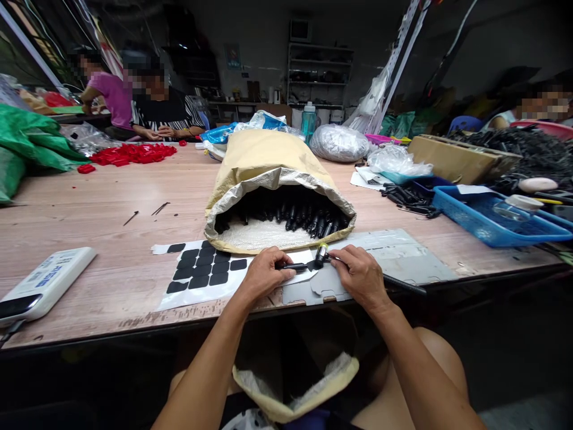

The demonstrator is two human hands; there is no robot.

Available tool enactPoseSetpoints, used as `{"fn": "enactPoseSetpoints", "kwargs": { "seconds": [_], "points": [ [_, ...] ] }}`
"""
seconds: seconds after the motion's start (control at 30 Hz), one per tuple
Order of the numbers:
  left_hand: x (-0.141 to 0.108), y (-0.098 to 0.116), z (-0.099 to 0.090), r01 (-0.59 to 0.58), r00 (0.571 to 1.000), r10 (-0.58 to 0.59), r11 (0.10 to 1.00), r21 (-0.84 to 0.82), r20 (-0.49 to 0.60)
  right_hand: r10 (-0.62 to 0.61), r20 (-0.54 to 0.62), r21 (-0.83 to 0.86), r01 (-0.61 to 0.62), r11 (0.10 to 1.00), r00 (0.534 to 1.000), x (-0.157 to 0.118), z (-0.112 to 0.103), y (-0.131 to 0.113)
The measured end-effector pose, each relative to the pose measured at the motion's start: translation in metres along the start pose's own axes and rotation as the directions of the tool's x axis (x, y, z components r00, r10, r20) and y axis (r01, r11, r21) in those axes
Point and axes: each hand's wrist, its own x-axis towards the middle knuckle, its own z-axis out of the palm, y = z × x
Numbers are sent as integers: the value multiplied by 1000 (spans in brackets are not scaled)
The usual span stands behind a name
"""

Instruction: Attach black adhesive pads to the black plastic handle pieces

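My left hand [265, 276] pinches a slim black pen-like part [296, 266] just above the grey board [394, 254]. My right hand [362, 273] is closed on a small hammer [321, 255] with a yellow-tipped head and a long black handle reaching out to the right. The hammer head is close to the part's far end; I cannot tell whether they touch. Behind both hands lies an open paper sack [273, 155] holding many similar black parts. A sheet of black square stickers [201, 269] lies beside my left hand.
A second open sack [298, 412] is at my lap. A white box-shaped device [47, 280] sits at left, and a blue basket [496, 230] at right. Red pieces [132, 153] are heaped further back. Other people [163, 107] sit across the room.
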Motion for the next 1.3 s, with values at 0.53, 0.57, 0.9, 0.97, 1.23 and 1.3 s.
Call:
{"fn": "enactPoseSetpoints", "kwargs": {
  "seconds": [0.53, 0.57, 0.9, 0.97, 1.23, 1.3],
  "points": [
    [-24, 22, -7, -67, 990, 91, 975, -211, 107, 58, 14, -9, -58, 998, 998, -4, 4, -1],
    [-33, 28, -7, -25, 981, 82, 953, -302, 177, 60, 15, -10, -60, 998, 998, -4, 3, -1],
    [-86, 27, 31, 254, 901, 9, 798, -546, 433, 71, 33, -14, -71, 997, 997, -2, 0, -3],
    [-89, 22, 36, 270, 898, 5, 782, -561, 440, 79, 32, -14, -78, 997, 996, -2, -1, -4],
    [-101, 9, 47, 319, 887, -60, 797, -513, 458, 73, 18, -13, -72, 997, 997, -3, 1, -3],
    [-103, 5, 50, 321, 890, -70, 799, -508, 451, 75, 20, -10, -75, 997, 997, -3, 1, -2]
  ]
}}
